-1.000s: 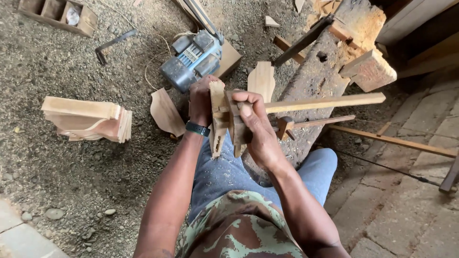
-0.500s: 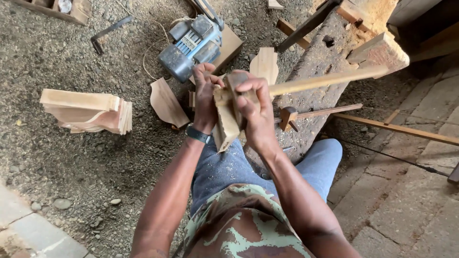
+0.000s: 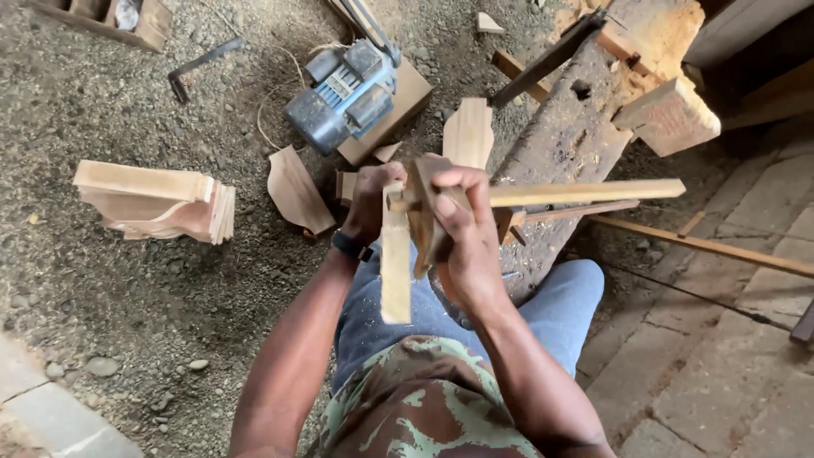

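Around the work: a blue-grey electric motor [image 3: 343,93] on a board at 11 o'clock from the hands, a stack of cut wooden pieces [image 3: 161,202] lying on the gritty ground at 9 o'clock, one curved offcut [image 3: 297,191] between stack and hands, another pale shaped piece [image 3: 468,133] at 12 o'clock. A rough, weathered beam [image 3: 568,144] runs off toward 1 o'clock, with a notched block [image 3: 670,114] on its far end; brick paving lies at 4 o'clock. The right forearm and wrist cover the lap and part of the jeans; the hands hide how the held parts meet. The left hand [image 3: 370,203] is closed round a pale flat board [image 3: 395,271] that hangs edge-on toward 6 o'clock. The right hand [image 3: 462,233] is clamped on a darker wooden tool [image 3: 424,216] pressed against that board, with a long pale slat [image 3: 585,192] sticking out level toward 3 o'clock. All timber is raw, unfinished, sawdust-flecked. Compared with half a second ago, the board sits more upright and its lower end shows further below the hands; the grips are unchanged and the slat points the same way.
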